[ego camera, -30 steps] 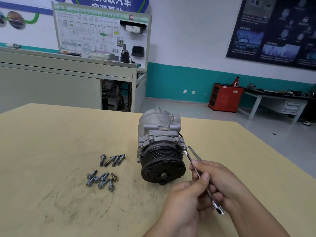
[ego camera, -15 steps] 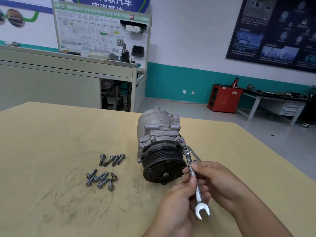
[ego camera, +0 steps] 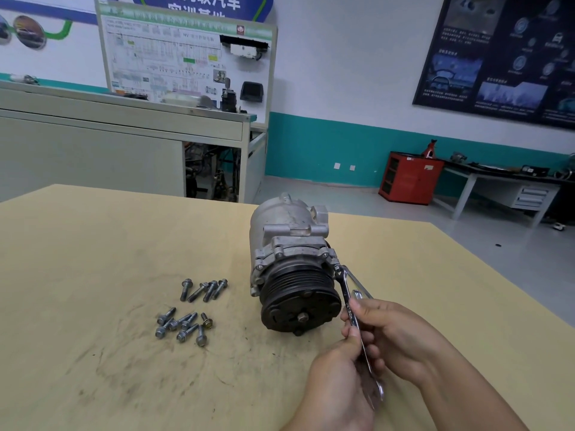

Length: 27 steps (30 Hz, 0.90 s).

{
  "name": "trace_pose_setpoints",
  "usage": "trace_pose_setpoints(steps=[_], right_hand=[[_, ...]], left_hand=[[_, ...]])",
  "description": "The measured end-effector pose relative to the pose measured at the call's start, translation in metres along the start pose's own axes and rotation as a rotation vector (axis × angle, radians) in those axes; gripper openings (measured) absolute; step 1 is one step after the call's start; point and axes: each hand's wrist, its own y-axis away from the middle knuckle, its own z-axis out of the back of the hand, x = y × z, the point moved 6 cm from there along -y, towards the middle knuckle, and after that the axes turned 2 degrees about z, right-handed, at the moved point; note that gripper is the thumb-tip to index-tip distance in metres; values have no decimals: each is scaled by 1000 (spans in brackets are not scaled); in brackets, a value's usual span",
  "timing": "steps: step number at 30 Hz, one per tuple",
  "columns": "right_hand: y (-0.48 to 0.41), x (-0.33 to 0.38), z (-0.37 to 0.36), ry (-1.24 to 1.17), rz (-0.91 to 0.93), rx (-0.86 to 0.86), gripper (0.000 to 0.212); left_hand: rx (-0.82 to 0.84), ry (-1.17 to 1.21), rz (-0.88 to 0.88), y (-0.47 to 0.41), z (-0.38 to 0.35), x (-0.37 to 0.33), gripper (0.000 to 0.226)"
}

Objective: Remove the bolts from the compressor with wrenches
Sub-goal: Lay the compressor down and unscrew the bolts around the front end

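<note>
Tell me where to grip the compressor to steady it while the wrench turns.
Grip the grey cast-metal compressor over its smooth rounded rear housing, from above and the left: the black ribbed pulley may spin, and the silver wrench occupies its right flank.

A yellow table (ego camera: 77, 259) carries the compressor (ego camera: 289, 237) and loose bolts (ego camera: 185, 289).

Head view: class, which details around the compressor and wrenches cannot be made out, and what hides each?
Whether the wrench fully seats on the bolt at the compressor flange: too small, head view.
The second wrench: mostly hidden behind the first and the right hand.
The wrench's lower end: blurred, partly behind the left hand.
The wrench's size stamp: too small to read.
</note>
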Motion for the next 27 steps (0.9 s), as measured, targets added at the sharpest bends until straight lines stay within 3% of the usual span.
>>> trace_pose_setpoints(steps=[3, 7, 10, 13, 17, 23, 27], right_hand=[[-1, 0, 3, 47, -3, -47, 20], [-1, 7, 7, 43, 73, -93, 21], [-1, 12, 11, 72, 137, -158, 27], [2, 15, 11, 93, 129, -168, 30], [5, 14, 6, -10, -33, -27, 37], [-2, 6, 9, -147, -65, 3, 18], [-2, 7, 7, -236, -67, -33, 14]], left_hand=[[-40, -76, -83, -5, 0, 0, 41], [47, -148, -135, -5, -4, -2, 57], [107, -158, -144, 1, -10, -4, 44], [141, -118, -123, 6, -16, -5, 36], [107, -120, -72, 8, -17, -4, 29], [144, 34, 119, 12, -18, 1, 30], [162, 28, 129, 12, -18, 0, 28]])
